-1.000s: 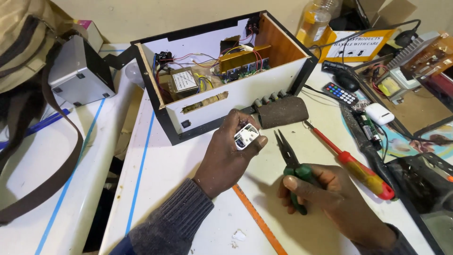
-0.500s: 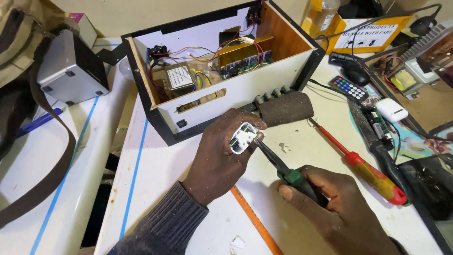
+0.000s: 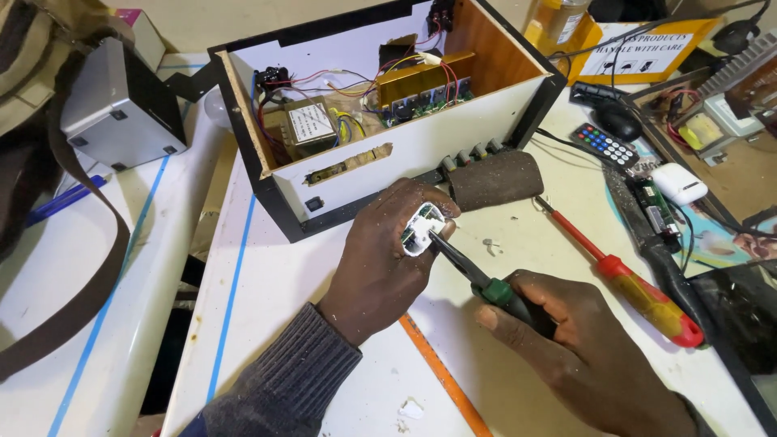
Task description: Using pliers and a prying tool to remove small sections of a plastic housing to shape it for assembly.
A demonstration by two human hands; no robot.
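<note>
My left hand grips a small white plastic module with a green board inside, holding it just above the white table. My right hand holds green-handled needle-nose pliers; their tip pokes into the open side of the module. Right behind the hands stands an open wooden amplifier box with a transformer, wires and a circuit board inside. A brown cylindrical piece lies at the box's front row of knobs.
A red-and-yellow screwdriver lies to the right of my hands. Farther right are a small remote, white earbud case and cluttered electronics. A grey metal box and brown bag strap sit at the left.
My right hand brought the pliers up from the table until their tip entered the module. My left hand turned the module toward the pliers.
</note>
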